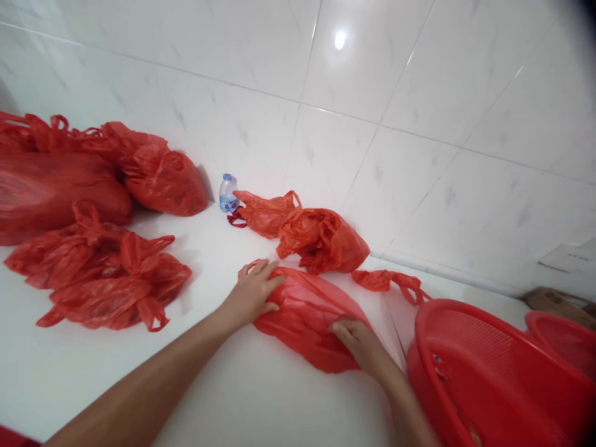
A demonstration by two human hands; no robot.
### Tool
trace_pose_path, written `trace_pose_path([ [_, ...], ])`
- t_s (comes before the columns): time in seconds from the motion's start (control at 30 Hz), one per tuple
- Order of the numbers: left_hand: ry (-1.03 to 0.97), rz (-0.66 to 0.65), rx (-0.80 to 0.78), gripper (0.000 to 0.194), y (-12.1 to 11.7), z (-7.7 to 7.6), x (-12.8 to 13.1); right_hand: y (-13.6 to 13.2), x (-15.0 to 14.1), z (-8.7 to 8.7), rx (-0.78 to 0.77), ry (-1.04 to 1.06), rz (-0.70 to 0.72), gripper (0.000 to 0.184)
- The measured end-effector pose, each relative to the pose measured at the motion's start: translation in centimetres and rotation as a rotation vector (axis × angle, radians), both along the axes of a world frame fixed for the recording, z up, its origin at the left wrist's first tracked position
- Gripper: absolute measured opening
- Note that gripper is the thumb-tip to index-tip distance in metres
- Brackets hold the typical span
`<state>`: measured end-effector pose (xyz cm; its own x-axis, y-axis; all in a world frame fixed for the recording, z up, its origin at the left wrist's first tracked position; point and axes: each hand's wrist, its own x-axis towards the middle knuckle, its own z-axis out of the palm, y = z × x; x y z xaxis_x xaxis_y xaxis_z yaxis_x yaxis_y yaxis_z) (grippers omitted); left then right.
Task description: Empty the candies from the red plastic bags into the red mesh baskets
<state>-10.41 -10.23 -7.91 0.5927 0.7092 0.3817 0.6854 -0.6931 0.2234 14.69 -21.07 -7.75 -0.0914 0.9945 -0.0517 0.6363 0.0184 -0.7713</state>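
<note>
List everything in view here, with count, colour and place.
held bag: one, red, under both hands
heaped bags: several, red, far left
knotted bags: count unclear, red, nearer left
bottle: one, clear, blue cap, by the wall
crumpled bags: count unclear, orange-red, beyond the held bag
twisted plastic: one, red, behind the large basket
large basket: one, red, right
smaller basket: one, red, far right
cardboard: count unclear, brown, far right
table: one, white, below
tiled wall: one, white, behind
left hand: one, bag's left end
right hand: one, bag's right part
</note>
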Motion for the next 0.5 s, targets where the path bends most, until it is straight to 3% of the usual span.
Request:
trace_pose_path([
  [0.2,0.072,0.179,-0.188,0.068,2.2,-2.2,-1.9,3.0,2.6,-2.7,0.015,0.512,-0.402,0.045],
  [0.3,0.038,0.214,-0.291,0.071,2.5,-2.9,-1.7,4.1,3.5,-3.9,0.040,0.665,-0.565,0.035],
  [0.4,-0.046,0.229,-0.287,0.067,2.6,-3.5,-1.3,4.0,2.9,-3.7,0.192,0.517,-0.626,0.036],
  [0.5,-0.173,0.224,-0.285,0.063,2.3,-3.6,-0.9,3.1,1.1,-3.0,0.494,0.050,-0.566,0.026],
])
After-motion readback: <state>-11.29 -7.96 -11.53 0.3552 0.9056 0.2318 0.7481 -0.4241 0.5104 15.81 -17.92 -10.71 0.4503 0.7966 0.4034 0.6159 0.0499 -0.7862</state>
